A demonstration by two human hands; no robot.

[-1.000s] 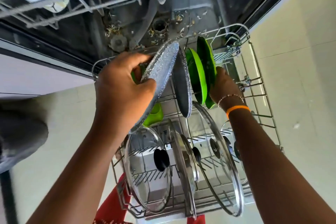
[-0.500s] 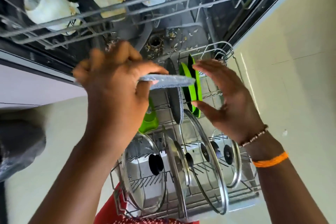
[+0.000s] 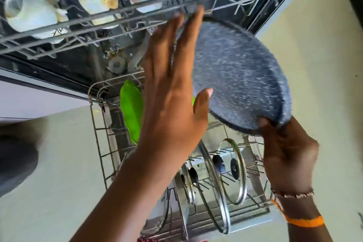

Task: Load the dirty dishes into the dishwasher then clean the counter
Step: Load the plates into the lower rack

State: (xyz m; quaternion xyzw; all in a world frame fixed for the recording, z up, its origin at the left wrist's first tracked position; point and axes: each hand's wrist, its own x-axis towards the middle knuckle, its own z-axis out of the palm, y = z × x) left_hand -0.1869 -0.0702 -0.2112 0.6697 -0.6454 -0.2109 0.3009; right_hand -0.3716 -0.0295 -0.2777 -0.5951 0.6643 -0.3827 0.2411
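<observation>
Now your right fingers (image 3: pixel 269 126) pinch the lower edge of the speckled grey plate (image 3: pixel 239 76), and the right hand (image 3: pixel 288 155) carries it. Your left fingers (image 3: pixel 188 45) are straight and a little spread; they lie flat against the plate's left side, so the left hand (image 3: pixel 172 104) only steadies it. The plate hangs tilted above the lower rack (image 3: pixel 98 133), just under the upper rack (image 3: pixel 137 12) with cups. You are in the loading step, I think. Next you must turn the plate upright and guide it into a free slot near the green plate (image 3: pixel 131 110), away from the glass lids (image 3: pixel 233 171).
</observation>
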